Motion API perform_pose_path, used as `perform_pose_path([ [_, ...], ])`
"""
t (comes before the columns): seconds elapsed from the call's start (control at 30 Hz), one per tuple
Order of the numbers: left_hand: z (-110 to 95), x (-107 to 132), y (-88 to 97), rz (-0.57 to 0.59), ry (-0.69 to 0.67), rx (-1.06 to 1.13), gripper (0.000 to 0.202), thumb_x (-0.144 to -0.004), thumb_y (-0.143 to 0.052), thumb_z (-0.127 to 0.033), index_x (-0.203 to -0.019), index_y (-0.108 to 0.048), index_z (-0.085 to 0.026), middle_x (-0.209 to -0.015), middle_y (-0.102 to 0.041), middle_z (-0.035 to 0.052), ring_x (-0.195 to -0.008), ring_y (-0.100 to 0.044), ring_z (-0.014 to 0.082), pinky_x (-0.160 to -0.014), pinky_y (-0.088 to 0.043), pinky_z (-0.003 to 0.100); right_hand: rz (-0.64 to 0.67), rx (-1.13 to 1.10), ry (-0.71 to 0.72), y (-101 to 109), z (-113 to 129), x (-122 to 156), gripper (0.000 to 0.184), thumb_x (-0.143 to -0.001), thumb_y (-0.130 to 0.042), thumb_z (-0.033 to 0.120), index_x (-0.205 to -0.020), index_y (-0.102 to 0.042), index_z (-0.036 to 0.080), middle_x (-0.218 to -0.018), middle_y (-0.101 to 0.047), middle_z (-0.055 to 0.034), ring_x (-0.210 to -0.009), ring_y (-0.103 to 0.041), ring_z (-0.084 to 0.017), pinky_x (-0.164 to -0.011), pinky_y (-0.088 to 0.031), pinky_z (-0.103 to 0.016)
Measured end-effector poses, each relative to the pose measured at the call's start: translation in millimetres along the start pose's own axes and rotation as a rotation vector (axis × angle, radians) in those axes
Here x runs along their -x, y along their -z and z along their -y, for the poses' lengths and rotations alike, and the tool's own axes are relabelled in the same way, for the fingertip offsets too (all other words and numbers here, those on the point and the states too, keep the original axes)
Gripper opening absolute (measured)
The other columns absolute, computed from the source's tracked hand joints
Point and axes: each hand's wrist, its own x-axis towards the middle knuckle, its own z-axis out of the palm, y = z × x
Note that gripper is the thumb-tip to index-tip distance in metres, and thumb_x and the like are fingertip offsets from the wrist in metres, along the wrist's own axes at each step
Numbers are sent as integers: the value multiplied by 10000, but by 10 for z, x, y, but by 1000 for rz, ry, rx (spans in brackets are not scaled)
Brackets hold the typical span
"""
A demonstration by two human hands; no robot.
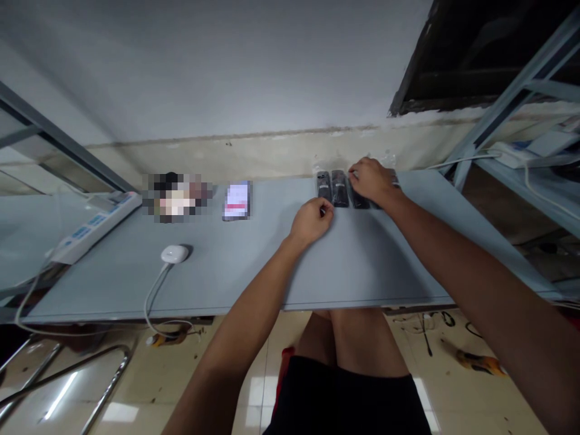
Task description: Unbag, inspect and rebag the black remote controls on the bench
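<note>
Several black remote controls in clear plastic bags lie side by side at the far edge of the grey table (pixel 272 266), the leftmost (pixel 324 186) and middle one (pixel 339 188) in plain view. My right hand (pixel 369 181) lies over the third remote (pixel 360 201), hiding most of it, with the fingers curled onto its bag. My left hand (pixel 312 222) is curled, its fingertips at the lower end of the leftmost remote. Whether those fingers grip anything is hidden.
Left along the table lie a pixelated blurred patch (pixel 176 198), a blurred phone (pixel 237 200), a corded white round device (pixel 174 254) and a white power strip (pixel 95 226). Another power strip (pixel 512 154) sits on a metal shelf at right. A wall stands behind.
</note>
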Motion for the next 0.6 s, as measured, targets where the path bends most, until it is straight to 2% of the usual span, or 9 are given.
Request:
perform_pose_path([
  [0.1, 11, 1, -4, 3, -12, -5, 162, -895, -589, -162, -943, -740, -194, -977, -772, 69, -835, -679, 188, -837, -534, 323, 111, 1, -59, 20, 320, 55, 340, -986, -615, 380, -1209, -789, 190, -1184, -767, -201, -1118, -692, -364, -981, -518, -479],
  [0.2, 15, 5, 6, -2, -23, -16, 173, -898, -579, -175, -951, -742, -197, -984, -772, 72, -847, -679, 194, -849, -532, 331, 200, 7, -134, -5, 501, 44, 373, -931, -689, 411, -1202, -779, 171, -1163, -774, -231, -1147, -702, -398, -1002, -513, -509],
  [0.33, 11, 12, 22, 5, -38, -21, 169, -894, -569, -180, -935, -731, -203, -977, -770, 68, -870, -684, 204, -846, -527, 330, 257, -32, -236, -34, 539, -101, 496, -832, -778, 448, -1200, -772, 116, -1198, -759, -285, -1162, -714, -439, -977, -536, -530],
  [0.47, 9, 8, 36, -17, -55, -36, 155, -906, -570, -191, -942, -720, -201, -955, -763, 68, -874, -687, 207, -871, -529, 338, 429, -88, -245, -37, 554, -270, 420, -756, -827, 466, -1003, -819, 126, -1092, -787, -268, -1120, -738, -442, -911, -569, -488],
  [0.53, 15, -1, 44, -28, -46, -35, 148, -915, -574, -201, -948, -718, -202, -958, -764, 69, -880, -690, 208, -878, -533, 342, 433, -142, -275, -35, 566, -305, 375, -733, -838, 440, -952, -820, 136, -1018, -795, -256, -1114, -740, -442, -903, -572, -477],
  [0.6, 27, -9, 53, -30, -29, -29, 143, -919, -576, -210, -947, -716, -205, -958, -766, 69, -881, -694, 209, -868, -535, 340, 378, -283, -255, -32, 564, -300, 321, -704, -851, 390, -915, -815, 151, -922, -795, -233, -1083, -747, -437, -879, -574, -466],
])
